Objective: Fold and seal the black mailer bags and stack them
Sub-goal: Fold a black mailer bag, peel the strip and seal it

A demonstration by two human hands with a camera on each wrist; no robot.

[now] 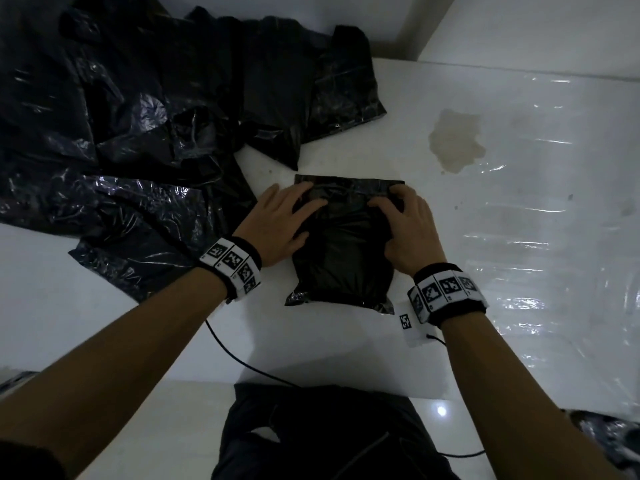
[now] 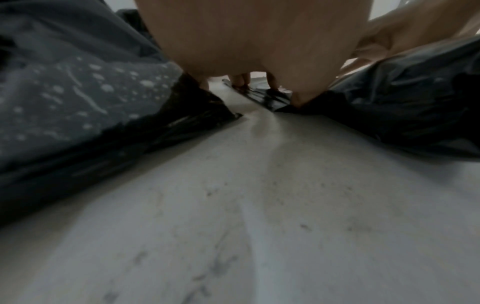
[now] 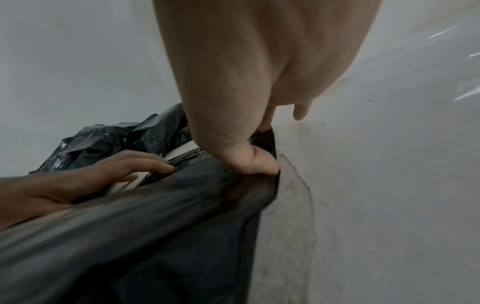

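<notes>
A filled black mailer bag (image 1: 343, 258) lies on the white table (image 1: 346, 341) in front of me, its top flap folded over toward me. My left hand (image 1: 287, 223) lies flat on the bag's left side, straight fingers pressing on the flap. My right hand (image 1: 405, 223) sits on the right side, bent fingertips on the flap and the thumb against the bulge. In the right wrist view the thumb (image 3: 259, 164) pushes into the bag (image 3: 155, 226) at the fold. A loose pile of crumpled black mailer bags (image 1: 138, 116) covers the table's left and back.
A brownish stain (image 1: 457, 140) marks the table beyond my right hand. Shiny clear film (image 1: 554, 220) covers the table's right part. A black cable (image 1: 235, 355) runs from the left wrist over the front edge to my lap (image 1: 329, 434). A white wall stands behind.
</notes>
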